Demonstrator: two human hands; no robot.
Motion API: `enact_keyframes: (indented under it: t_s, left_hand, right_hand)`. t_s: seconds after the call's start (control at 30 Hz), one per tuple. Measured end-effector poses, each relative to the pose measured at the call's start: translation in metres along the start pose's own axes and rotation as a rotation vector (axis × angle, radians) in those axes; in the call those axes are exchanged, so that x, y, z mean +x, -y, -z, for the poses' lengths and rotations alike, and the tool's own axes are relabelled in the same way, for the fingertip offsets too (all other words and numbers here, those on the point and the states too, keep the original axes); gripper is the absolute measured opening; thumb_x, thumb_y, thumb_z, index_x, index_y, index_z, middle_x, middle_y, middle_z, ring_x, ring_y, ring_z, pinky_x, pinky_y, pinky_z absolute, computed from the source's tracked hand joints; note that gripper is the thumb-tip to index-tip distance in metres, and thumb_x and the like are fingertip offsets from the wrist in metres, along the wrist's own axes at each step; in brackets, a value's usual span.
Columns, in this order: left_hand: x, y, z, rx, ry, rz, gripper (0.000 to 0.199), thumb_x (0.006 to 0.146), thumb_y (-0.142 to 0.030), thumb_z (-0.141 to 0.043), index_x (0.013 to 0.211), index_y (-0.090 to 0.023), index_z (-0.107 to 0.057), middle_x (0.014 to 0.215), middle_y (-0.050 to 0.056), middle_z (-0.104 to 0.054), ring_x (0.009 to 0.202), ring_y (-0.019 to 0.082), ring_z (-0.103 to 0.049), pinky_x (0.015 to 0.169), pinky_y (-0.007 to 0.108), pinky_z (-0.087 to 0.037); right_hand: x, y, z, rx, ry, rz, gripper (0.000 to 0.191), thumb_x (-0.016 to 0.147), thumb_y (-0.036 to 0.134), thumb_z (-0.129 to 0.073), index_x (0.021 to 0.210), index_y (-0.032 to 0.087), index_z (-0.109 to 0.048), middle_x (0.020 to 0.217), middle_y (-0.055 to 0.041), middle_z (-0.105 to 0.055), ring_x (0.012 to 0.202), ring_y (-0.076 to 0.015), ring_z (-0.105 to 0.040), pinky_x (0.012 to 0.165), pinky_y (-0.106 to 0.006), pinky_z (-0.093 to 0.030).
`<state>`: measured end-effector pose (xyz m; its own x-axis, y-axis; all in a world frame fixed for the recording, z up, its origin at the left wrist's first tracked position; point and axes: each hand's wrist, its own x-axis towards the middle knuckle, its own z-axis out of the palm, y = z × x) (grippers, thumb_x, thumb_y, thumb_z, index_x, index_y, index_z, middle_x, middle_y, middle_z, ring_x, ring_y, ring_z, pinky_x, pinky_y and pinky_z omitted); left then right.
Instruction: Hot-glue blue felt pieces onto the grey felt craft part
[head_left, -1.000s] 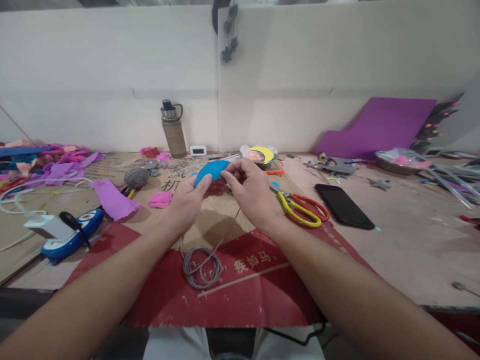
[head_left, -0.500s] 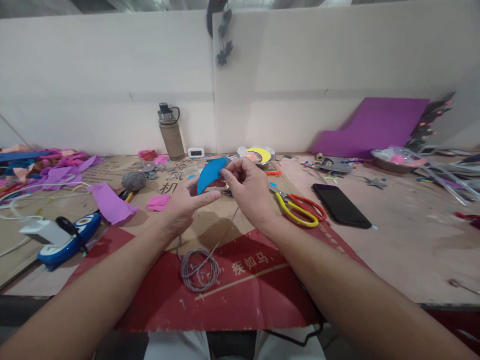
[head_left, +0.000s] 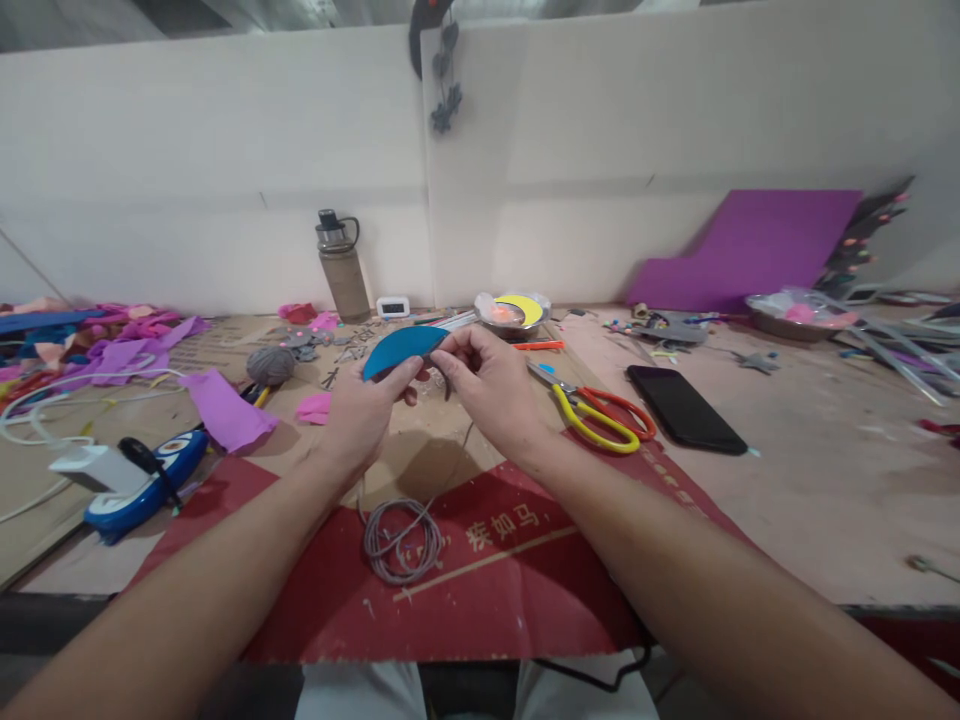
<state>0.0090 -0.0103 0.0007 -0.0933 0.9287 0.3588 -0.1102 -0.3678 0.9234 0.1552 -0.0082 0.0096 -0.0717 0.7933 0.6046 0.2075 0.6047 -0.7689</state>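
A blue curved piece, felt or foam by its look (head_left: 397, 348), is held up above the cardboard between my hands. My left hand (head_left: 367, 410) is closed on its lower edge, thumb in front. At the piece's right tip, my right hand (head_left: 487, 385) pinches a thin grey cord, a short dark length of which hangs below the fingers. The exact contact at the tip is partly hidden by the fingers. Below, a loose coil of grey cord (head_left: 403, 542) lies on the red cardboard (head_left: 510, 600), and a strand rises from it toward my right hand.
To the right lie scissors with yellow and red handles (head_left: 600, 425) and a black phone (head_left: 684, 410). Behind stand a bottle (head_left: 345, 275) and a bowl with a yellow crescent (head_left: 529, 312). On the left are a grey yarn ball (head_left: 271, 365), a blue power strip (head_left: 146, 505) and felt scraps (head_left: 127, 355).
The blue piece has tilted from steep to flatter, its left end moving left. My left thumb has closed onto it, and the right fingers stay at its right tip.
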Motion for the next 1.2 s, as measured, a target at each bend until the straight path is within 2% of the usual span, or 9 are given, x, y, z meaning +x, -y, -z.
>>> enact_keyframes:
  t_s: [0.13, 0.27, 0.63, 0.8, 1.2]
  left_hand:
    - [-0.001, -0.003, 0.001, 0.012, -0.038, -0.007, 0.02, 0.07, -0.032, -0.076, 0.08, -0.015, -0.07, 0.072, 0.004, -0.068, 0.061, 0.013, -0.059, 0.05, 0.024, -0.041]
    - [-0.001, -0.003, 0.003, 0.074, -0.021, -0.015, 0.02, 0.071, -0.033, -0.074, 0.077, -0.014, -0.07, 0.071, 0.004, -0.068, 0.059, 0.013, -0.059, 0.049, 0.024, -0.042]
    - [-0.001, -0.006, 0.001, 0.102, -0.039, 0.025, 0.021, 0.072, -0.034, -0.072, 0.073, -0.013, -0.068, 0.066, 0.004, -0.066, 0.052, 0.01, -0.053, 0.048, 0.024, -0.04]
    - [0.0, -0.008, 0.003, 0.109, -0.026, 0.019, 0.021, 0.072, -0.033, -0.072, 0.071, -0.012, -0.067, 0.065, 0.003, -0.065, 0.048, 0.009, -0.051, 0.046, 0.023, -0.038]
    - [0.0, -0.012, 0.005, 0.115, -0.078, 0.014, 0.023, 0.072, -0.035, -0.07, 0.069, -0.013, -0.065, 0.066, 0.003, -0.064, 0.044, 0.009, -0.052, 0.043, 0.023, -0.041]
  right_hand:
    - [0.0, 0.0, 0.005, -0.173, -0.033, 0.149, 0.007, 0.086, 0.02, -0.058, 0.078, 0.019, -0.057, 0.073, 0.0003, -0.055, 0.069, -0.0125, -0.047, 0.065, -0.028, -0.038]
    - [0.0, 0.0, 0.006, -0.287, -0.083, 0.246, 0.008, 0.087, 0.017, -0.057, 0.08, 0.019, -0.056, 0.078, -0.0017, -0.058, 0.071, -0.0132, -0.048, 0.067, -0.029, -0.038]
    - [0.004, -0.004, 0.008, -0.234, -0.135, 0.207, 0.008, 0.087, 0.018, -0.058, 0.079, 0.019, -0.054, 0.076, 0.0001, -0.056, 0.069, -0.0119, -0.047, 0.066, -0.027, -0.037]
    - [0.005, -0.005, 0.008, -0.21, -0.118, 0.184, 0.008, 0.087, 0.022, -0.058, 0.08, 0.019, -0.056, 0.075, -0.0001, -0.056, 0.069, -0.0125, -0.048, 0.067, -0.028, -0.038]
    - [0.002, -0.005, 0.006, -0.237, -0.114, 0.226, 0.005, 0.087, 0.022, -0.061, 0.083, 0.019, -0.062, 0.081, -0.0023, -0.061, 0.073, -0.0138, -0.052, 0.066, -0.028, -0.04]
